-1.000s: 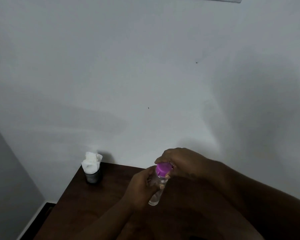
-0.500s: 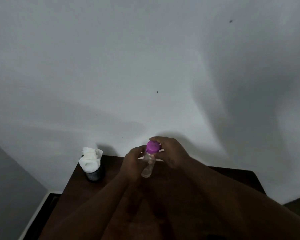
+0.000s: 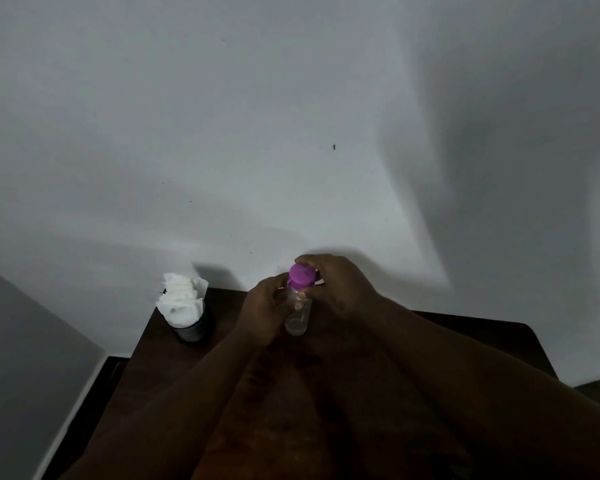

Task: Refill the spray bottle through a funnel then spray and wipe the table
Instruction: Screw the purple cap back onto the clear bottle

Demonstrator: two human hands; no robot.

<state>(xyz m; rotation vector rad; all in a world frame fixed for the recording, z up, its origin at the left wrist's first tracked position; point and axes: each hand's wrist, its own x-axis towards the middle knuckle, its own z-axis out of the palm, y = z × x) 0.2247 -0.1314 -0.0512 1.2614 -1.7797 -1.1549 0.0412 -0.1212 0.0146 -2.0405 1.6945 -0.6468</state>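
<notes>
A small clear spray bottle (image 3: 297, 318) with a purple top (image 3: 302, 275) is held upright above the dark wooden table (image 3: 174, 355), near its far edge. My left hand (image 3: 262, 311) grips the clear body from the left. My right hand (image 3: 340, 289) has its fingers curled round the purple top from the right and behind. The bottle's lower end shows clear; how much liquid it holds I cannot tell. No funnel is in view.
A dark cup (image 3: 194, 329) stuffed with white tissues (image 3: 182, 301) stands at the table's far left corner. A white wall rises right behind the table. Floor drops away past the left edge. My forearms cover the table's near part.
The view has tilted and both hands with the bottle now sit further from me, nearer the wall. The grip on body and purple top is the same.
</notes>
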